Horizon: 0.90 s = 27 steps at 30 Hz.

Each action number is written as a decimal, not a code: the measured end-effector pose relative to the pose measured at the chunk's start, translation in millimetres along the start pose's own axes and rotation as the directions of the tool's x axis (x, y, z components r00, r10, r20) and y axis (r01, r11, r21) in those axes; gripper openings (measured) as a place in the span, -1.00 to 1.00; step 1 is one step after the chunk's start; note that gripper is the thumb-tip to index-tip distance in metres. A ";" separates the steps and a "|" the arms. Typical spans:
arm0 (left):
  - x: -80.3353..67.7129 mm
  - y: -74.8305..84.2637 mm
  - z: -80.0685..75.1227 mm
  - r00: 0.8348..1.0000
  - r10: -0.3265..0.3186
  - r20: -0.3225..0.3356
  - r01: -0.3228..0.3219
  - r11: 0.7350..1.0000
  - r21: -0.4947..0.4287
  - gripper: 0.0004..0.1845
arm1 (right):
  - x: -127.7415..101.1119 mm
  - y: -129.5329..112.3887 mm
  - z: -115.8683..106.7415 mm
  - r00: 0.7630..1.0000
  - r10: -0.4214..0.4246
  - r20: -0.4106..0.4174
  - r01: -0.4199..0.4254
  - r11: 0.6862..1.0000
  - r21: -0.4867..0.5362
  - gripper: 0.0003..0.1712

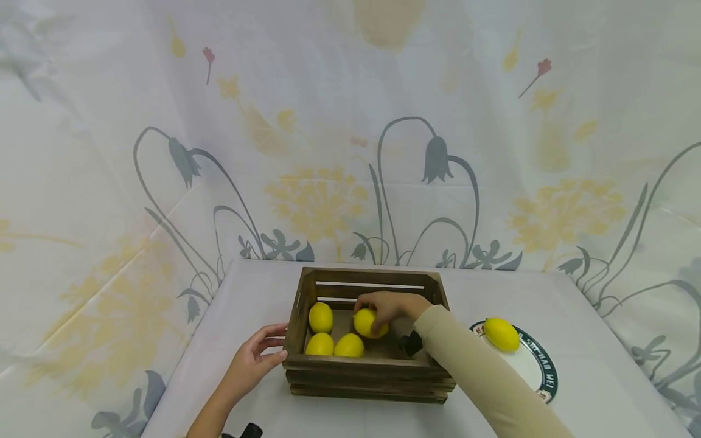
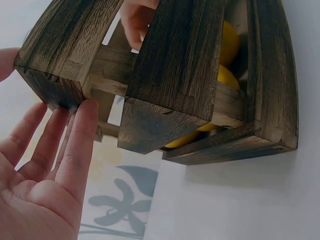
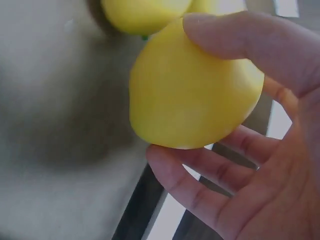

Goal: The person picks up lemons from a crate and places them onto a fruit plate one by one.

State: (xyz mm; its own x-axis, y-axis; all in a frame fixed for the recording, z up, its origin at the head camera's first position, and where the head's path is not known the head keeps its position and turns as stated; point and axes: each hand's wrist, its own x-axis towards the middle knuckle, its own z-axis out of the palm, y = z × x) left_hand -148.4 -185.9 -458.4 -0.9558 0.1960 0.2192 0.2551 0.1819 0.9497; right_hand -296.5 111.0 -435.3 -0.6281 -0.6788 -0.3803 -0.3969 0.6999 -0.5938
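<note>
A dark wooden crate (image 1: 367,371) (image 2: 180,65) stands on the table and holds several yellow lemons. My right hand (image 1: 390,309) reaches into it and grips one lemon (image 1: 366,323) (image 3: 192,92) between thumb and fingers (image 3: 200,185). Three more lemons lie in the crate's left part (image 1: 320,317) (image 1: 320,345) (image 1: 348,345). My left hand (image 1: 257,360) (image 2: 47,165) rests with straight fingers against the crate's left front corner. Another lemon (image 1: 501,334) lies on a plate (image 1: 533,368) to the right of the crate.
A white cloth (image 1: 591,340) covers the table, and a floral curtain (image 1: 350,134) hangs close behind it. A small black object (image 1: 411,344) sits in the crate beside my right sleeve (image 1: 482,383).
</note>
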 end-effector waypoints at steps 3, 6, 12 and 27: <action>0.0 -1.0 1.3 1.000 0.000 -0.001 0.000 1.000 0.000 -0.54 | -5.6 -0.7 -4.3 0.998 -0.044 -0.034 0.045 0.998 0.039 -0.45; -0.2 -0.4 2.2 1.000 -0.010 -0.008 0.010 1.000 -0.001 -0.55 | -10.7 -2.2 -8.6 0.993 -0.082 -0.082 0.085 0.995 0.041 -0.43; -0.7 1.3 2.5 1.000 -0.027 -0.014 0.027 1.000 0.001 -0.54 | -21.2 -6.0 -13.5 0.972 -0.172 -0.159 0.182 0.982 0.047 -0.41; -0.7 0.3 1.9 0.999 -0.026 -0.020 0.026 1.000 0.007 -0.55 | -45.1 -25.1 -21.7 0.878 -0.287 -0.383 0.352 0.930 0.109 -0.38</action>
State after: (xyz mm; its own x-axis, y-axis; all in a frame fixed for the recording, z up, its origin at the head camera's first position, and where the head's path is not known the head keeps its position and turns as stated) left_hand -147.3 -184.1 -458.7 -0.9648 0.1718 0.1989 0.2310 0.1936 0.9535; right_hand -272.7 128.8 -387.9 -0.6939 -0.7119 0.1083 -0.5171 0.3880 -0.7630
